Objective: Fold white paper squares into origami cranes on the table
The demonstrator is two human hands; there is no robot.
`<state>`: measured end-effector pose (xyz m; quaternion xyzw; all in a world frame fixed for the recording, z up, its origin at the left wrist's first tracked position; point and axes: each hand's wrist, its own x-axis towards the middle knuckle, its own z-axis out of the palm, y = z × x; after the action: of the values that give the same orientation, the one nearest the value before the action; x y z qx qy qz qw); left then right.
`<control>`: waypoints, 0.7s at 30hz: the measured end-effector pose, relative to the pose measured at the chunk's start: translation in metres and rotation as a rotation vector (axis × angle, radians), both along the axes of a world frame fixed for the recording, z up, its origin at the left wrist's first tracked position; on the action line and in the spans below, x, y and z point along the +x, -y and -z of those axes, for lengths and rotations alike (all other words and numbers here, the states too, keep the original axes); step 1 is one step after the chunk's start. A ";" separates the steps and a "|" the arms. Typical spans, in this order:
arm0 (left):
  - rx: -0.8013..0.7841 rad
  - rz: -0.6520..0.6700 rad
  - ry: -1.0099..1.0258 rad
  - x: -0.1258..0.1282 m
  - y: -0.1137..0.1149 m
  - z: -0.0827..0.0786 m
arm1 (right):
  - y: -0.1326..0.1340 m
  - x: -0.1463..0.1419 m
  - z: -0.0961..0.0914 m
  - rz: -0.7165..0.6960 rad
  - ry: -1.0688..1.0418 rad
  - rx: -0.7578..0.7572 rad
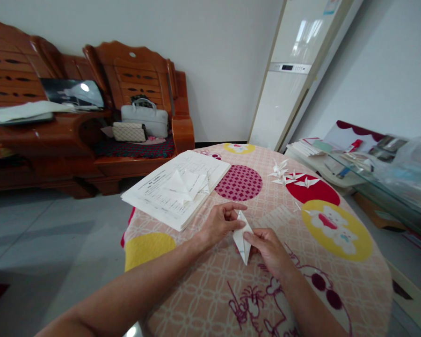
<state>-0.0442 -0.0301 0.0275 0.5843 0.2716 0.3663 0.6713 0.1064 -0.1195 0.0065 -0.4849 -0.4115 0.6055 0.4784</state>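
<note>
A white sheet folded into a narrow diamond, a folded paper piece (243, 241), is held upright just above the patterned tablecloth. My left hand (221, 222) pinches its upper left side, the index finger stretched over the top point. My right hand (266, 245) grips the right edge, thumb on the front face and the other fingers behind, partly hidden. Several finished paper cranes (291, 177) stand at the far right of the table. Left of my hands lies a stack of printed sheets (154, 196), with loose folded white paper (184, 187) on top.
The round table (203, 290) has a cloth with coloured patches. At right stands a glass-topped side table (365, 182) with papers and a plastic bag (414, 159). Wooden chairs (136, 61) hold bags at back left. A tall air conditioner (280, 89) stands behind.
</note>
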 end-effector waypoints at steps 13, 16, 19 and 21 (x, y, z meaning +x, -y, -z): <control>-0.163 0.144 -0.097 0.005 0.004 0.008 | 0.001 -0.008 -0.003 0.097 0.040 0.027; -0.162 0.100 -0.131 0.007 0.006 0.009 | 0.000 -0.011 -0.003 0.115 0.049 0.026; -0.166 0.065 -0.140 0.007 0.005 0.010 | -0.002 -0.013 -0.005 0.108 0.055 0.027; -0.165 0.042 -0.136 0.006 0.004 0.011 | -0.002 -0.013 -0.005 0.100 0.056 0.028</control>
<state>-0.0379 -0.0338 0.0167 0.5562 0.3333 0.2881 0.7047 0.0933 -0.1179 0.0120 -0.5148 -0.4084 0.5614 0.5030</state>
